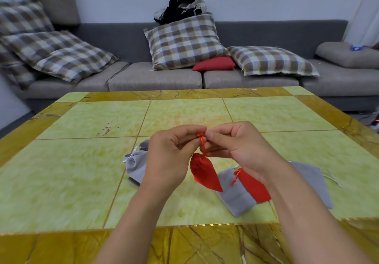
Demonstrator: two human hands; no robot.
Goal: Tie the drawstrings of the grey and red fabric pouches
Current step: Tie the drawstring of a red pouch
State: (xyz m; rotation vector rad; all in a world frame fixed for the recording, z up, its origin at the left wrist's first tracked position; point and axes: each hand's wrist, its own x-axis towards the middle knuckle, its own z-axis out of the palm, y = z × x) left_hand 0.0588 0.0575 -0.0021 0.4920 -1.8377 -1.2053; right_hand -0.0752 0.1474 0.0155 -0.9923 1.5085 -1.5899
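Pouches lie scattered on the green and yellow table [82,120], and one is in the air. In the head view, the only one, the left hand [172,155] and the right hand [235,146] meet above the table, each grip pinching the red drawstring [202,140] between thumb and fingertips. The red pouch [202,173] hangs from that string, its neck gathered shut, clear of the table. A grey pouch [135,167] lies by the left wrist; another grey pouch [235,194] sits under the right forearm with a second red pouch [250,185] overlapping it, and a third grey pouch [313,179] shows past the right arm. The fabric looks soft and light (it droops to a point), and the string thin and likely slippery, so holds are best taken close to the neck, where the knot must sit.
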